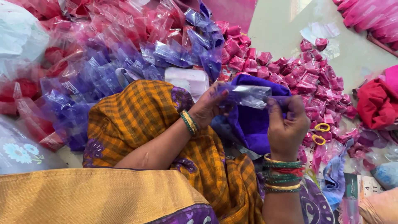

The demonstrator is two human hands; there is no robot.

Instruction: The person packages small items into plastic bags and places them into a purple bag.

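Big heap of bagged purple and red packets [103,62] fills the upper left; a spread of small folded pink pieces [298,74] lies on the pale floor [282,29] to the right. Orange checked cloth [141,120] drapes the lap, w/ a purple fabric bundle [253,120] just beside it. Left hand [207,105] & right hand [286,120] are both pinched shut on a clear plastic packet [244,95] (purple piece inside), held between them above the bundle. Yellow-handled scissors [320,132] lie near the right hand, not touched.
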